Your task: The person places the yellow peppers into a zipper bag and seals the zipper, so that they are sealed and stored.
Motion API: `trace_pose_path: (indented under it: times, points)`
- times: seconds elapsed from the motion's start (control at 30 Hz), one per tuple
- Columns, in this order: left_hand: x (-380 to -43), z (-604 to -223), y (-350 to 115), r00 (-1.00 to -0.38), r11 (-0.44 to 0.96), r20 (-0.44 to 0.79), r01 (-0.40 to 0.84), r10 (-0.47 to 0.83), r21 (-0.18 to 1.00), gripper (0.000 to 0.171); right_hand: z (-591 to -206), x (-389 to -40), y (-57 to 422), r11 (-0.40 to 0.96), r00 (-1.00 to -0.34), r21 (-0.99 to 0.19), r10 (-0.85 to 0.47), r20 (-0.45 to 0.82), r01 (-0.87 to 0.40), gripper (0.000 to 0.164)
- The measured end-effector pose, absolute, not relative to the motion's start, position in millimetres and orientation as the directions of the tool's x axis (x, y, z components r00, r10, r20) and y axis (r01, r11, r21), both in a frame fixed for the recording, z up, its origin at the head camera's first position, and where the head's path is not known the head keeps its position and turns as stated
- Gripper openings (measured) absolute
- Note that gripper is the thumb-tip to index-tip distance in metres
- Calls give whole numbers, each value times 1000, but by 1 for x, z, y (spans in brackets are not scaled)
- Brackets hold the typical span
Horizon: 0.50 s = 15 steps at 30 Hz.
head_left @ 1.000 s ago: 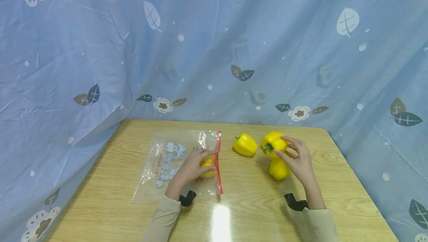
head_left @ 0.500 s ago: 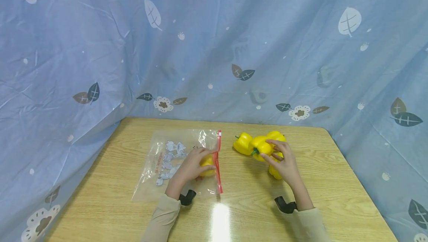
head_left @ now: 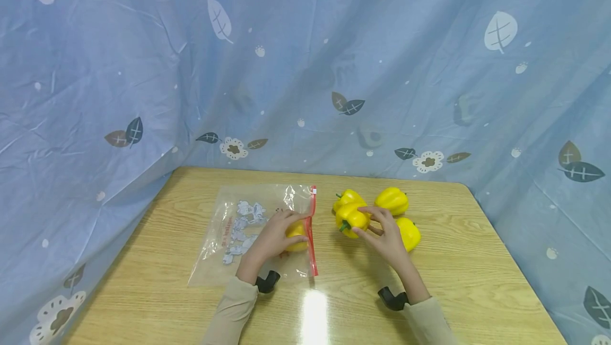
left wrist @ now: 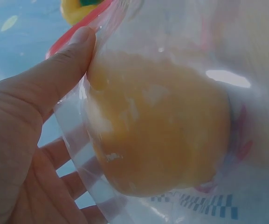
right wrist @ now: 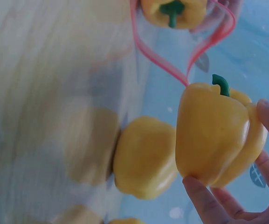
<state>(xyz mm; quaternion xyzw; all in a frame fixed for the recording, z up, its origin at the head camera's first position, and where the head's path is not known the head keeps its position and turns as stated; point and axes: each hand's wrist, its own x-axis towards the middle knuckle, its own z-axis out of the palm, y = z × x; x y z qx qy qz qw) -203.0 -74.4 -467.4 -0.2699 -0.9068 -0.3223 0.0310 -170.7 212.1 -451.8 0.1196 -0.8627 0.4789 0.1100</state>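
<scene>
A clear zip bag (head_left: 210,252) with a red zip edge lies flat on the table, left of centre in the head view. My left hand (head_left: 273,235) grips it near its mouth, the thumb by the red edge in the left wrist view. Inside the bag, just behind the mouth, is a yellow bell pepper (left wrist: 162,130). My right hand (head_left: 389,235) holds another yellow bell pepper (right wrist: 213,135) by its sides with the fingertips, its green stem toward the bag. In the right wrist view the red zip edge (right wrist: 157,59) gapes around the first pepper.
Three more yellow bell peppers are on the table: one (head_left: 347,196) partly behind the held pepper, one (head_left: 392,200) at the back right, one (head_left: 410,235) beside my right hand. A blue patterned curtain (head_left: 286,69) hangs behind the wooden table (head_left: 477,260).
My right hand has carried its bell pepper leftward from above the other peppers toward the bag's mouth. My left hand and the bag stay in place.
</scene>
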Motion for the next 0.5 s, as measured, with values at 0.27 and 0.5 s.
trace_pose_path:
  times: [0.27,0.5]
  points:
    - [-202,-466,-74,-854,657,225,507,468,558,59,-470,-175,200,481,-937,-805,-134,324,-347,42]
    - [-201,-466,-73,-855,652,231,506,464,565,59,-477,-174,189,471,-940,-814,-168,295,-340,41]
